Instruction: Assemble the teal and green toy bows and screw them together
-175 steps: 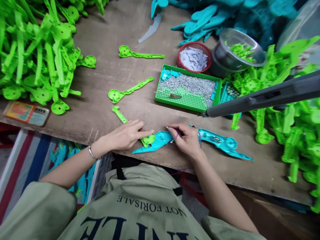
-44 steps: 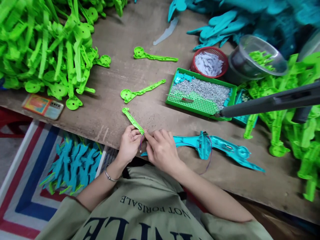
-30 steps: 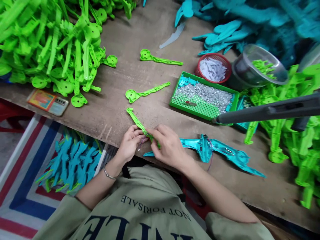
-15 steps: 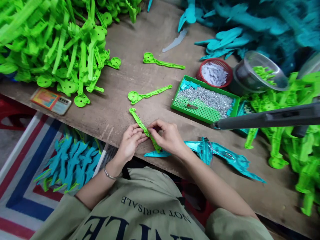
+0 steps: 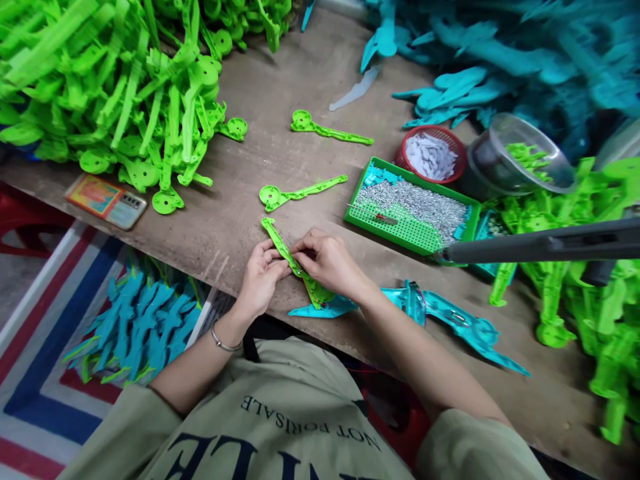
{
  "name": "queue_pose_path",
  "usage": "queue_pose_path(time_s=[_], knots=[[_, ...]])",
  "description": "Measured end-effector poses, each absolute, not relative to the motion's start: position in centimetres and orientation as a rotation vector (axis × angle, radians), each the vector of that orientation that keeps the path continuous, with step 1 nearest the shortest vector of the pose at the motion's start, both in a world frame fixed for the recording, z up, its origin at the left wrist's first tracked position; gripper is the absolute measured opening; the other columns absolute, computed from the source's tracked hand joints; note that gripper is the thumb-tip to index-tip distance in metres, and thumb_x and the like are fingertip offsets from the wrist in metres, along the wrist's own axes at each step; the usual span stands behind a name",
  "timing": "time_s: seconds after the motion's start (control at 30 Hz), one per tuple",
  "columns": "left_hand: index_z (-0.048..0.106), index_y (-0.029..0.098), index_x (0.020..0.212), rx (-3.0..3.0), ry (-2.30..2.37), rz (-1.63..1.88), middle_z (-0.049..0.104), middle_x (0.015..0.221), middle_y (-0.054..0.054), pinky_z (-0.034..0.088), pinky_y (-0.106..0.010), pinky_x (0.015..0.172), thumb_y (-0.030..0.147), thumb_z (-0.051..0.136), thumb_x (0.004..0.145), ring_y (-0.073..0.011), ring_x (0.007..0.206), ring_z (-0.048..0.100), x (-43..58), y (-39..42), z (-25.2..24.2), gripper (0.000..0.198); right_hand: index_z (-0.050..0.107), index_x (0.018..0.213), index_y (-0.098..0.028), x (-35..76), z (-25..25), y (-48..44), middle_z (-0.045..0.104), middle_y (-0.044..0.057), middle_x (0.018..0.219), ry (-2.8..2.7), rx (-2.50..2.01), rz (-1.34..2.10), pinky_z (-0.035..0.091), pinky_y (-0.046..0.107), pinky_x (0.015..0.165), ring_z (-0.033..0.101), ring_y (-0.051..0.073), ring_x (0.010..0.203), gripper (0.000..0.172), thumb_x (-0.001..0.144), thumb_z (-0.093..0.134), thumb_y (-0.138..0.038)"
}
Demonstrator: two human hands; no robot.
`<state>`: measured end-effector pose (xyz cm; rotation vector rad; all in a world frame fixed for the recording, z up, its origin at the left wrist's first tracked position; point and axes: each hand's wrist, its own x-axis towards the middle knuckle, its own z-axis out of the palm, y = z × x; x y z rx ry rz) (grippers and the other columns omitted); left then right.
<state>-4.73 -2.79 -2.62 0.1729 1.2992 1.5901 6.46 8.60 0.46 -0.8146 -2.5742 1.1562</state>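
Note:
My left hand (image 5: 261,275) is closed around the edge of a bright green plastic arm-shaped piece (image 5: 278,241), which lies slanted with its wide round end toward me. The fingers of my right hand (image 5: 325,261) are pinched together at the middle of that piece; whatever small thing they hold is hidden. Under the piece's near end and my right wrist lies a long turquoise plastic shell (image 5: 455,315) with its hollow side up. Two more green arm-shaped pieces, one nearer (image 5: 303,191) and one farther (image 5: 333,131), rest on the table beyond my hands.
A green tray (image 5: 395,230) holds many small metal parts and a screwdriver (image 5: 386,219). Behind it stand a red basket (image 5: 463,157) and a clear tub (image 5: 563,177). A dark tool (image 5: 540,247) juts in from the right. Green (image 5: 115,80) and turquoise (image 5: 500,40) piles flank the table; a phone (image 5: 107,202) lies left.
My right hand has shifted slightly along the green piece, and more of its wide near end shows. The whole view has moved a little; both hands stay at the piece.

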Motion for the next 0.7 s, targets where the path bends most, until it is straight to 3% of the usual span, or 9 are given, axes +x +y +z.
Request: queue_pose_path(time_s=[0.23,0.4,0.5,0.7], knots=[[0.054,0.019,0.111,0.26,1.32,1.569,0.068,0.089,0.001,0.054,-0.025,0.074,0.017,0.08,0.062,-0.0112,0.076,0.067,-4.9,-2.7,-2.9,0.056,0.077,0.086,-0.016,6.1,0.5,8.4,0.068,0.004,0.079,-2.566,-0.762,1.195,0.045,0.026,0.068,0.062,0.014,0.072,0.015,0.084,0.064,-0.008],[0.051,0.02,0.103,0.271,1.339,1.572,0.068,0.083,0.004,0.052,-0.024,0.07,0.016,0.08,0.058,-0.01,0.068,0.066,-4.9,-2.5,-3.1,0.053,0.078,0.091,-0.016,6.0,0.9,8.8,0.071,0.003,0.078,-2.589,-0.65,1.325,0.046,0.026,0.07,0.063,0.013,0.071,0.025,0.086,0.056,-0.006],[0.049,0.02,0.099,0.23,1.35,1.565,0.068,0.08,0.005,0.053,-0.024,0.067,0.017,0.079,0.058,-0.01,0.066,0.065,-4.9,-2.3,-3.1,0.051,0.078,0.096,-0.016,6.1,1.4,9.4,0.072,0.005,0.085,-2.618,-0.6,1.344,0.048,0.027,0.074,0.065,0.014,0.075,0.03,0.085,0.053,-0.004],[0.048,0.02,0.099,0.208,1.356,1.559,0.068,0.078,0.006,0.052,-0.024,0.064,0.016,0.078,0.057,-0.0112,0.065,0.066,-4.7,-2.2,-2.8,0.052,0.072,0.104,-0.015,6.0,2.1,10.2,0.07,0.007,0.1,-2.543,-0.554,1.353,0.051,0.027,0.073,0.064,0.012,0.074,0.023,0.085,0.06,-0.011]])
